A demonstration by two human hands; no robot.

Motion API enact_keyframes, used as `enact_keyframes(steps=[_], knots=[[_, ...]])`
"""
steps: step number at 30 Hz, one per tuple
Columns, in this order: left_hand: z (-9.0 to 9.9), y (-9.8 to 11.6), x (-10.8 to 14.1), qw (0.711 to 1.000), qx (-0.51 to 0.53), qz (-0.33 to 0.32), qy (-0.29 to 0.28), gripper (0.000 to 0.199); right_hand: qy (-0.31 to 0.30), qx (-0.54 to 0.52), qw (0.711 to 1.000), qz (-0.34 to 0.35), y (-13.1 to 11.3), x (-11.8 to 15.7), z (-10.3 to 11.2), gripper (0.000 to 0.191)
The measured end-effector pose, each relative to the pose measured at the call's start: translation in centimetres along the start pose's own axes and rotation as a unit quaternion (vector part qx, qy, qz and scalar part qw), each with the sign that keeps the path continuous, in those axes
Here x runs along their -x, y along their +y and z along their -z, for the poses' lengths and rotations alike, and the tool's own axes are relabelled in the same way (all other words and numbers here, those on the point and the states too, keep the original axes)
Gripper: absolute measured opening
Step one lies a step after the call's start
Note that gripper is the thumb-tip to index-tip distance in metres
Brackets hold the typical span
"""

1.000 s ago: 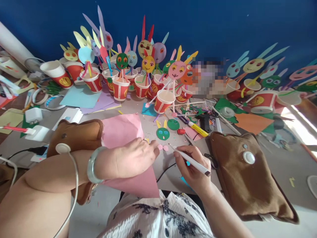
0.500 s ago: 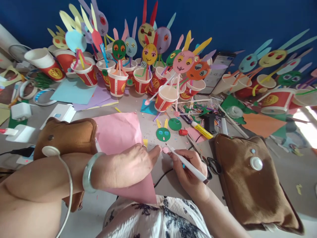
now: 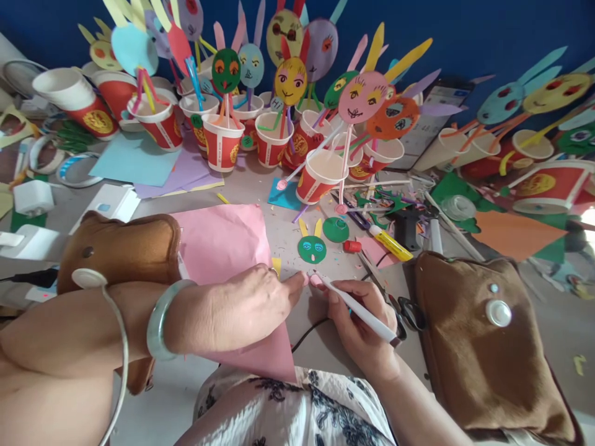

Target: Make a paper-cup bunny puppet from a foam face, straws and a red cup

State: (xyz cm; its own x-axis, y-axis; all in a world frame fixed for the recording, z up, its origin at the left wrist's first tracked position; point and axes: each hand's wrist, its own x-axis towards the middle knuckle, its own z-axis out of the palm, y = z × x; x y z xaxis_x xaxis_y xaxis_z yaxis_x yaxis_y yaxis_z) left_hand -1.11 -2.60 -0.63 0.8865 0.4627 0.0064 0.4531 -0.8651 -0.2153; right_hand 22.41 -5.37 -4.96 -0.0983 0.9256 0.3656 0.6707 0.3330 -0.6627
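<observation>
My right hand is closed around a white pen, its dark tip touching or close to a small pink paper piece. My left hand has its fingers pressed together at the left side of that pink piece. Its lower fingers are hidden beneath the palm. Just beyond lies a green paper rabbit face with yellow ears, blue eyes and a small pink nose. A plain green disc is beside it. Pink paper sheet lies under my left forearm and hand.
Red and white paper cups with paper rabbit figures line the back. Scissors, a red cap and a yellow glue tube lie to the right. Brown plush cushions flank my arms. A smartphone leans behind the cups.
The view has shifted slightly, so the cups and table items appear displaced. Both hands stay together at the pink piece, the pen still in my right hand.
</observation>
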Motion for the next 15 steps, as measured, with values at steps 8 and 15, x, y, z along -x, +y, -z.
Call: enact_keyframes(steps=[8,15], knots=[[0.06,-0.43,0.15,1.0,0.015,-0.002,0.005,0.044,-0.007,-0.001,1.0,0.006,-0.16,0.23,0.04,0.009],[0.31,-0.51,0.32,1.0,-0.004,-0.014,0.01,0.042,0.006,0.013,1.0,0.009,-0.27,0.24,-0.05,0.007]])
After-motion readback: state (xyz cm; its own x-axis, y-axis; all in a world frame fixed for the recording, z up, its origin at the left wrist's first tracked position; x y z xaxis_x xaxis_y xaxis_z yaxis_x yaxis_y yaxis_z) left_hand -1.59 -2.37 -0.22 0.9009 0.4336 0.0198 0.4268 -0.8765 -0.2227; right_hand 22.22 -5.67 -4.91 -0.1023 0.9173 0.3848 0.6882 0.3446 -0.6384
